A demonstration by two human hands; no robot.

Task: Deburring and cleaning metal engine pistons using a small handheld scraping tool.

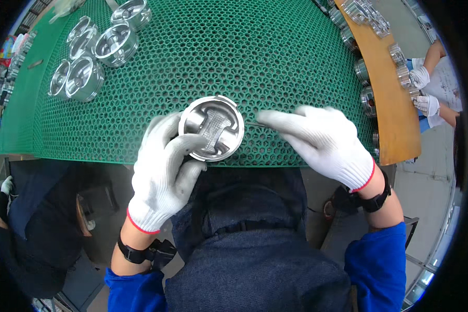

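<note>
My left hand [164, 169], in a white knit glove, grips a shiny metal piston [211, 128] by its rim, open underside facing up, just above the near edge of the green honeycomb mat [244, 57]. To the piston's right, my gloved right hand [325, 140] pinches a thin metal tool [255, 124] between forefinger and thumb. The tool's tip points at the piston's right side. Whether the tip touches the piston is unclear.
Several more metal pistons [96, 52] stand in a cluster on the mat's far left. A wooden rail [395, 99] at the right carries a row of metal parts [366, 101]. Beyond it, another person's gloved hands [424, 91] work. A person in dark clothes [15, 218] is at lower left.
</note>
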